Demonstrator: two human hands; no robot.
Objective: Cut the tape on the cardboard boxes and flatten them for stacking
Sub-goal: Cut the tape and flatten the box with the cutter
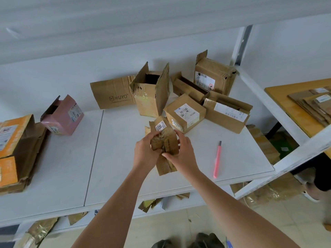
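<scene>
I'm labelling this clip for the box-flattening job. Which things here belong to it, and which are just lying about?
Job:
small box, gripped by left hand and right hand
pink cutter
open tall box
labelled box
pink box

Lying about:
tape scraps below the table

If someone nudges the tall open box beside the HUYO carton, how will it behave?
The tall open box looks empty inside, so probably light and easily slid. It stands tall and narrow, so a high push may tip it. Its torn flaps would likely bend rather than resist.
</scene>
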